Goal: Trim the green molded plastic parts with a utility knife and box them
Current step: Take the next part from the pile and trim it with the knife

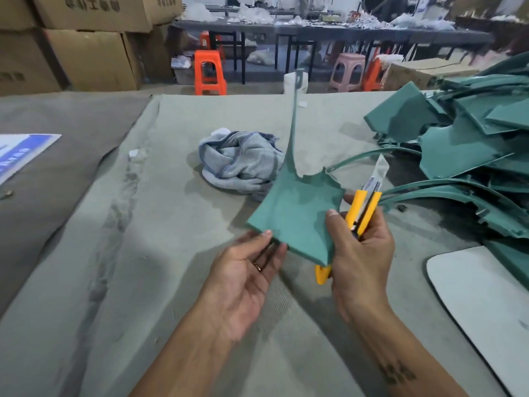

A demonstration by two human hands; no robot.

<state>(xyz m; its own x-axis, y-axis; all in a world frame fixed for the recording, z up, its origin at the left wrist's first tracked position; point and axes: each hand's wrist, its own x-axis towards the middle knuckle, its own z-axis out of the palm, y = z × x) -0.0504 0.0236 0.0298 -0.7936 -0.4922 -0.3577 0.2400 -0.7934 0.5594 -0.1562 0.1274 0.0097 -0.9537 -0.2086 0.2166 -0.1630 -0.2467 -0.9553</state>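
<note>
Fingers point(333, 222) of right hand point(360, 253) curled around yellow utility knife point(362, 209), blade out and pointing up and away, thumb pressed on near edge of green plastic part point(297, 213). Fingers point(267, 234) of left hand point(246, 273) straight and relaxed, palm up, tips touching part's lower left edge; ring on one finger. Part held above bench point(143, 253), flat body between both hands, one thin strip rising upright from its far corner. Pile of green parts point(469, 144) heaped at right on bench. Crumpled grey cloth point(237, 161) just behind held part. White panel point(481, 296) at near right. Cardboard boxes point(86, 38) stacked far left; orange stool point(209, 73) beyond bench.
</note>
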